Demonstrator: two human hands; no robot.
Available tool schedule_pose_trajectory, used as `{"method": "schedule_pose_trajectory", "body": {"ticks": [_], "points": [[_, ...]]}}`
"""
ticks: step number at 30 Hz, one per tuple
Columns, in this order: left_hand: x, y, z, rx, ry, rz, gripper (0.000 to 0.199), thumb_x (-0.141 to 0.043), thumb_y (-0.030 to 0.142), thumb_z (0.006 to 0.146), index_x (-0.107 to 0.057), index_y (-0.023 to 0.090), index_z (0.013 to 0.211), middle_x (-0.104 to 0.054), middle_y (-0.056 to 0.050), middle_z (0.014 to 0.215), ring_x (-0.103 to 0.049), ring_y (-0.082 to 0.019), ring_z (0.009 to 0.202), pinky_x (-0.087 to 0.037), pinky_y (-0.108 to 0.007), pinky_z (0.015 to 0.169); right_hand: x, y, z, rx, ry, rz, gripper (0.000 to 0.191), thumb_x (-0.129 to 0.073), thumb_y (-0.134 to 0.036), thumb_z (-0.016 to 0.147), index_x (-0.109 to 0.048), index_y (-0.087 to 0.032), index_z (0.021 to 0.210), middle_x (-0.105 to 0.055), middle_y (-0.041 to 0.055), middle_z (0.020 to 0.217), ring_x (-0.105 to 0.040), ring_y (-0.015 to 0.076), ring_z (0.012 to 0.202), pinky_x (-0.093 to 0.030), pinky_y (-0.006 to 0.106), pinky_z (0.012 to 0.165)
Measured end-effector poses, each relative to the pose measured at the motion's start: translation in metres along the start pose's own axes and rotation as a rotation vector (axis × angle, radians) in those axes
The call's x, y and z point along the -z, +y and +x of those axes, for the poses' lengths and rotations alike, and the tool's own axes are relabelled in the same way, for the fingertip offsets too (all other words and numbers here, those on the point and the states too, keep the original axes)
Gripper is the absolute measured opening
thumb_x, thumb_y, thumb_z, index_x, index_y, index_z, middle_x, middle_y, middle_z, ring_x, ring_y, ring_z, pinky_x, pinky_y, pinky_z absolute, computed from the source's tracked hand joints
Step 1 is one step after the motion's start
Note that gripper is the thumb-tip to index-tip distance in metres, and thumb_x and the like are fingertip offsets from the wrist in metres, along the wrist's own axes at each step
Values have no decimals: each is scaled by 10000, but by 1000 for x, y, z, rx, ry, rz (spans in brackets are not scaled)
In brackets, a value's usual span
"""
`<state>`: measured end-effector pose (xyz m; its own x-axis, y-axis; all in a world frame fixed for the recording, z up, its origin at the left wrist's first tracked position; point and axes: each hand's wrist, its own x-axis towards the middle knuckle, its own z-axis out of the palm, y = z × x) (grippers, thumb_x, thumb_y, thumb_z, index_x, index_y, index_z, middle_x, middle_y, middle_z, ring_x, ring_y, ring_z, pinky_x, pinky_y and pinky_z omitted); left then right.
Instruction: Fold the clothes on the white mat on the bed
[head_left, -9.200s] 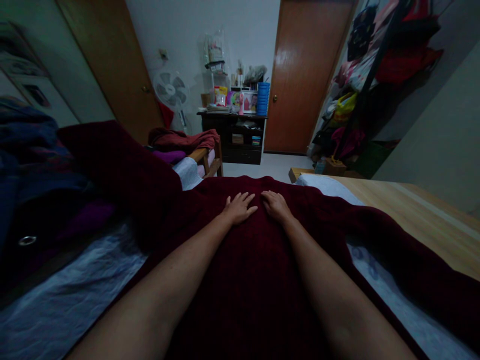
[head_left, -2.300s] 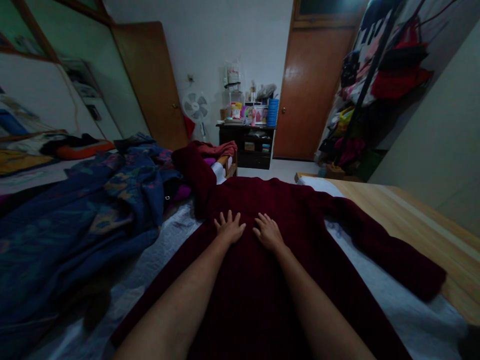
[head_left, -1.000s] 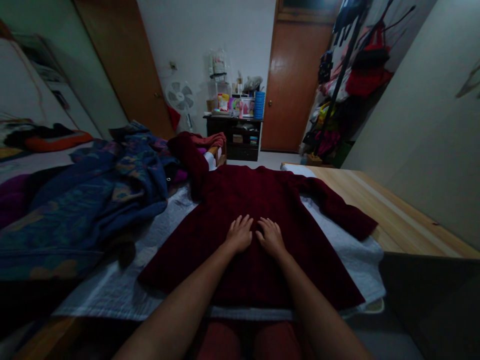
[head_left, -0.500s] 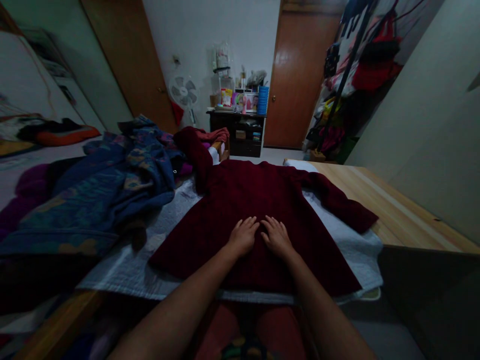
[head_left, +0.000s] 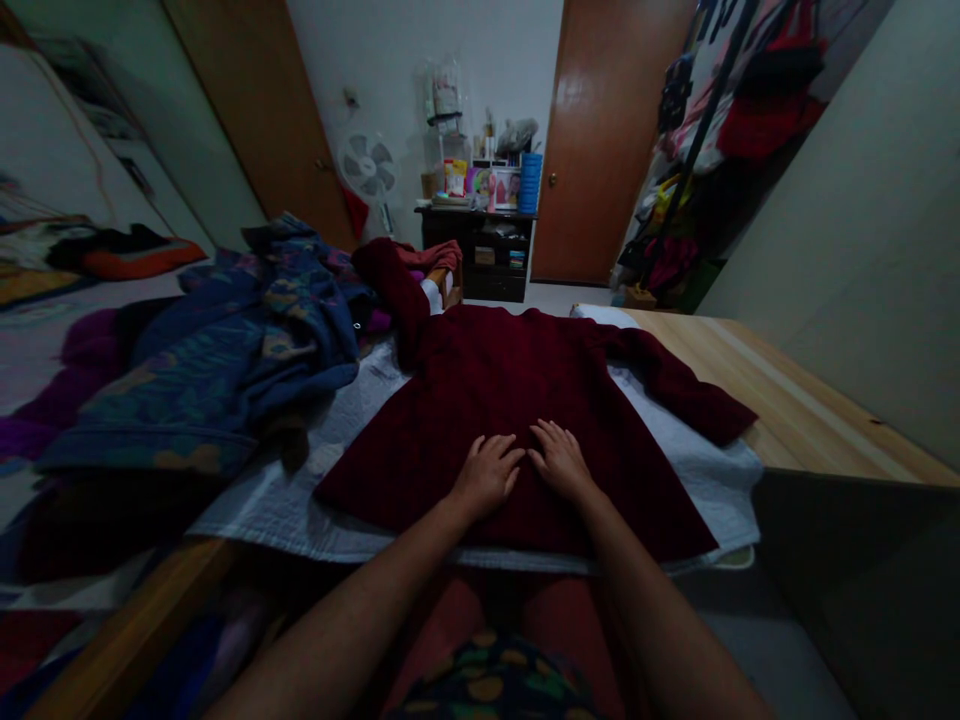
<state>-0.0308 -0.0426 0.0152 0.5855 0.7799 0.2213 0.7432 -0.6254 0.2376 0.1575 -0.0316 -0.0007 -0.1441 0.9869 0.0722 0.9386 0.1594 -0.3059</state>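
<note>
A dark red long-sleeved coat (head_left: 517, 370) lies spread out on a pale blue cloth (head_left: 277, 510), its hem toward me. One sleeve reaches right onto a wooden board; the other bends away to the far left, beside the heaped clothes. On the lower middle of the coat rests my left hand (head_left: 487, 474), palm down with fingers loosely apart. Close to its right, my right hand (head_left: 559, 458) lies flat on the same fabric, fingers stretched forward. Neither hand grips the cloth.
A pile of blue patterned clothes (head_left: 225, 350) lies to the left. At right is a light wooden board (head_left: 712, 360) beside a wall. Farther back stand a white fan (head_left: 369, 168), a dark cabinet (head_left: 472, 250) and a brown door (head_left: 596, 150). Bags (head_left: 772, 110) hang at the right.
My right hand has slid slightly forward on the coat, and a small gap has widened between the hands. The camera view has tilted a little downward.
</note>
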Motion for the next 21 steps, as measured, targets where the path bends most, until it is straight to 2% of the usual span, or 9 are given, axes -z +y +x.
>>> {"method": "schedule_pose_trajectory", "body": {"ticks": [3,5,9,12,17,19,21], "points": [[6,5,1,6,-43,28,325,-440,284,946,-594,249,1231,-517,-63,1422,-470,-234,1266,-327,-440,1096,0,2,-4,0,-3,0,511,-442,-369,940,-446,-203,1424,-375,67,1531,-275,241,1433,-174,442,1173],[6,10,0,25,-95,44,363,-469,333,933,-573,232,1267,-480,-85,1457,-450,-255,1295,-319,-442,1102,0,4,-7,6,4,3,502,-445,-365,940,-455,-207,1417,-382,67,1527,-279,238,1433,-184,442,1171],[-1,19,-8,72,-159,39,656,-511,560,871,-423,224,1426,-297,-139,1563,-242,-327,1436,-188,-553,1148,1,7,-15,36,45,16,477,-443,-345,939,-484,-196,1390,-422,75,1502,-315,228,1416,-222,431,1162],[-9,21,-15,73,-144,36,704,-461,617,874,-365,247,1465,-225,-147,1588,-138,-335,1468,-131,-596,1145,2,8,-22,54,99,16,456,-452,-332,937,-512,-169,1358,-461,92,1470,-356,233,1389,-259,415,1143],[-5,20,-18,33,-65,38,617,-504,559,881,-435,256,1413,-296,-149,1557,-236,-331,1434,-162,-589,1137,6,7,-30,-26,216,-25,380,-484,-290,929,-565,-137,1268,-540,119,1377,-442,244,1296,-319,375,1077],[0,22,-19,-7,-33,24,529,-532,483,889,-484,256,1364,-385,-125,1510,-318,-314,1387,-182,-573,1138,10,7,-32,-90,243,-59,280,-495,-266,921,-622,-153,1144,-608,115,1253,-512,247,1175,-372,361,989],[5,25,-19,-76,-28,-10,415,-541,381,898,-539,247,1291,-503,-93,1413,-419,-275,1301,-250,-509,1129,15,7,-32,-152,249,-95,183,-501,-239,912,-649,-171,994,-646,99,1092,-550,238,1031,-393,341,893]]}}
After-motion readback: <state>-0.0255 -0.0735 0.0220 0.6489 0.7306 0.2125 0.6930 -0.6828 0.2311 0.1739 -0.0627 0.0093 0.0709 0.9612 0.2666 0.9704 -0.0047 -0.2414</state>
